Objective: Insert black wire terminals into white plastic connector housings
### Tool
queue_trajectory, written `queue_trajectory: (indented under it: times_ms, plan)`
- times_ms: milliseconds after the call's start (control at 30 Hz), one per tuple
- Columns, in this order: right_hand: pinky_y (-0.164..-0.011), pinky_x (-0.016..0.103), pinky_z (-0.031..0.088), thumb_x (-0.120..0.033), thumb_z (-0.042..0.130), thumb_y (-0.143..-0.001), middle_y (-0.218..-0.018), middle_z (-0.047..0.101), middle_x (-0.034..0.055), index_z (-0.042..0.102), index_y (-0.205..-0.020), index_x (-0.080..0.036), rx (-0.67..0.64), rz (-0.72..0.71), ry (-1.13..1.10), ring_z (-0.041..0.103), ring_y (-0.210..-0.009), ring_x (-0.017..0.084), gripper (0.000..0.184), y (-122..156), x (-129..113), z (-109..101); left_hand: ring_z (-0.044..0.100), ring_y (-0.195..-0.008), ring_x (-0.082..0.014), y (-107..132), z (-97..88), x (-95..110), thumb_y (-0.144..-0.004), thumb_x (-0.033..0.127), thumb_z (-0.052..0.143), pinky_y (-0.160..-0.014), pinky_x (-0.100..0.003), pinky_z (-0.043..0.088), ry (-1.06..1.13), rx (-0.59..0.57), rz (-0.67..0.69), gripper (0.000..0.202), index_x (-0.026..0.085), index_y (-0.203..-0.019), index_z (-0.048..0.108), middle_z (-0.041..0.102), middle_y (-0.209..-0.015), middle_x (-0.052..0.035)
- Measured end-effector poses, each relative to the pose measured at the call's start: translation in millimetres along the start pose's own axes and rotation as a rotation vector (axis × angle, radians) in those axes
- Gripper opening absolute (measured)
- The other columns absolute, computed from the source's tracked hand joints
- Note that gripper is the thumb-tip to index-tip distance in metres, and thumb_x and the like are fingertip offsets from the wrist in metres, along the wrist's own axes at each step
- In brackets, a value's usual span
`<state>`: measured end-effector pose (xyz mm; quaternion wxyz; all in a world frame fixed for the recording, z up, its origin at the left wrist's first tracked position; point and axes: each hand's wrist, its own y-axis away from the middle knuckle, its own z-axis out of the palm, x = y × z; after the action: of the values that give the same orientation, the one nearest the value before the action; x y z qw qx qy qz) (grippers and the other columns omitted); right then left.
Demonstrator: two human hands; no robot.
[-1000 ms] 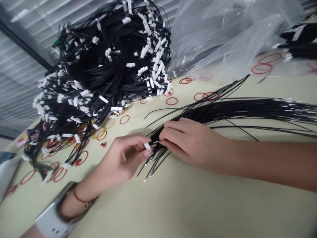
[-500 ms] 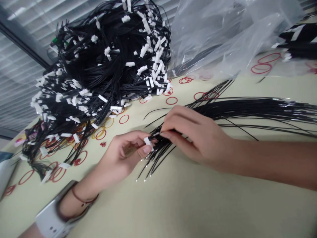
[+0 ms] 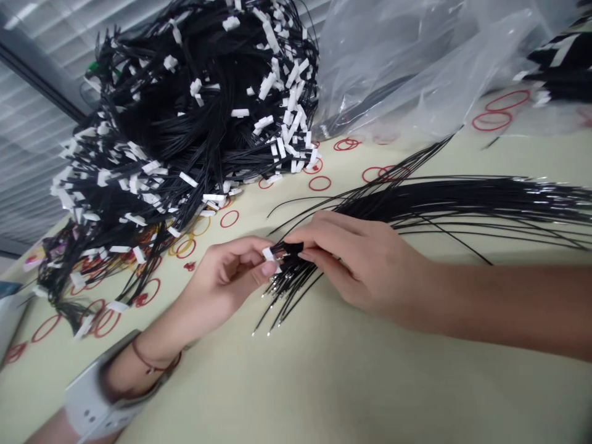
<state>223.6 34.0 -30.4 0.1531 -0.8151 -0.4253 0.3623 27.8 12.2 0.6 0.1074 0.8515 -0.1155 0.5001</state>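
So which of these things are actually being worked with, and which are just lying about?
Being worked with:
left hand, pinching a white plastic connector
right hand, pinching a bunch of black wires

Just lying about:
heap of black wires with white connectors
clear plastic bag
red rubber bands

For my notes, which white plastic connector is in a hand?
The connector pinched by the left hand, beside the right hand; the others lie untouched, mostly in the black-wire heap.
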Motion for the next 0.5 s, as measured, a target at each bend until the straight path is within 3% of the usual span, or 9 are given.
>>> queue_trajectory:
  times_ms: [133, 500]
  plan:
    - [-0.055, 0.016, 0.034, -0.008, 0.043, -0.078, -0.078, 0.055, -0.0027, 0.042, -0.098, -0.02, 0.011, 0.109, -0.056, 0.049, -0.063, 0.007, 0.023, 0.9, -4.2, -0.9, 0.033, -0.049, -0.0092, -0.1, -0.2, -1.1, -0.08, 0.022, 0.055, -0.043, -0.023, 0.022, 0.019, -0.005, -0.008, 0.005, 0.017, -0.08, 0.056, 0.041, -0.056, 0.0047]
    - [-0.047, 0.017, 0.027, -0.016, 0.042, -0.081, -0.074, 0.056, -0.0038, 0.031, -0.105, -0.022, -0.034, 0.175, -0.08, 0.049, -0.056, 0.008, 0.027, -0.4, -6.3, -0.7, 0.035, -0.051, -0.0097, 0.8, -0.3, -4.1, -0.08, 0.022, 0.055, -0.044, -0.023, 0.025, -0.006, 0.0, 0.006, 0.005, 0.018, -0.083, 0.057, 0.042, -0.058, 0.0042]
